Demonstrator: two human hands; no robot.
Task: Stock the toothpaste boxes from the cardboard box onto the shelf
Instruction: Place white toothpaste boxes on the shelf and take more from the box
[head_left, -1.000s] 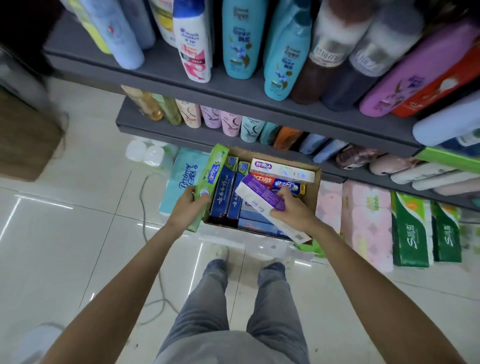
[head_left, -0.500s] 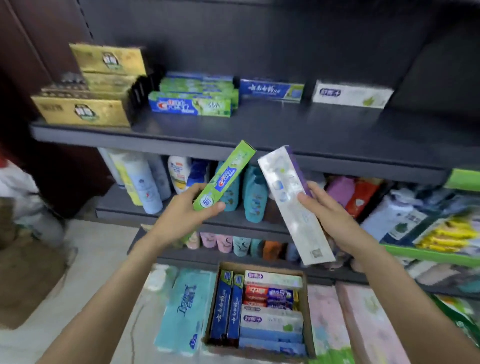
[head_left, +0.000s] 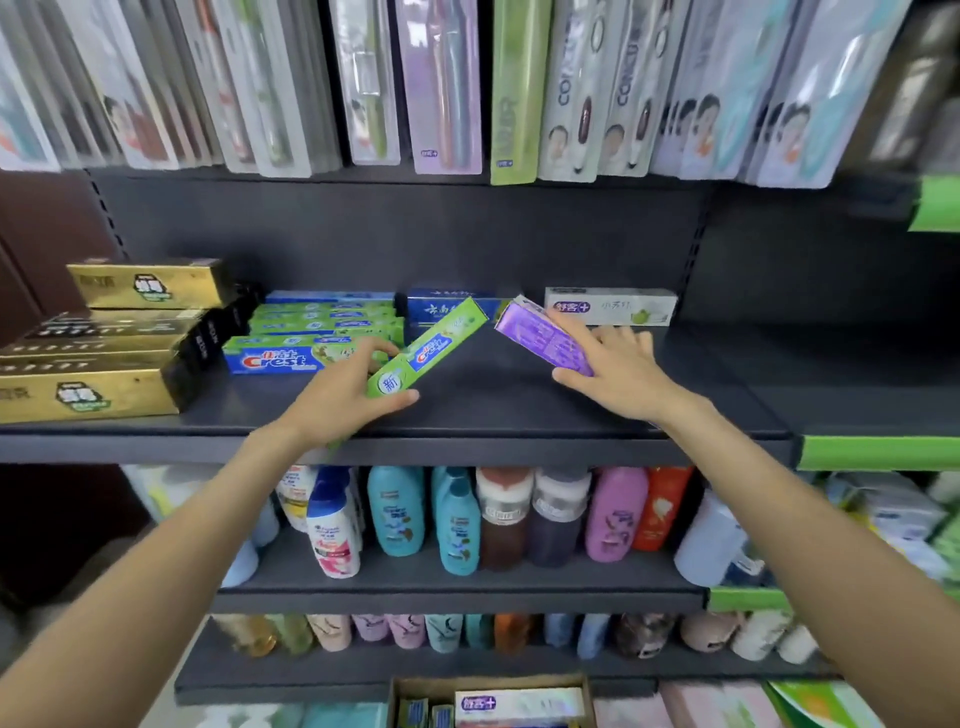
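Note:
My left hand (head_left: 340, 392) grips a green toothpaste box (head_left: 427, 347), tilted over the dark shelf (head_left: 493, 395) beside a stack of green Crest boxes (head_left: 311, 332). My right hand (head_left: 618, 371) holds a purple toothpaste box (head_left: 540, 335) angled above the shelf, just in front of a white toothpaste box (head_left: 610, 306) at the back. A blue toothpaste box (head_left: 441, 306) lies at the back behind the green one. The cardboard box (head_left: 491, 701) with more toothpaste boxes shows at the bottom edge, on the floor.
Gold and black boxes (head_left: 104, 353) are stacked at the shelf's left end. Toothbrush packs (head_left: 447, 88) hang above. Shampoo bottles (head_left: 457, 519) fill the shelf below, with smaller bottles (head_left: 441, 631) on the one under it. Green price strips (head_left: 878, 452) edge the neighbouring shelf on the right.
Both hands lifted the green and purple boxes out of the cardboard box and up to the toothpaste shelf. My view has risen from the floor to that shelf.

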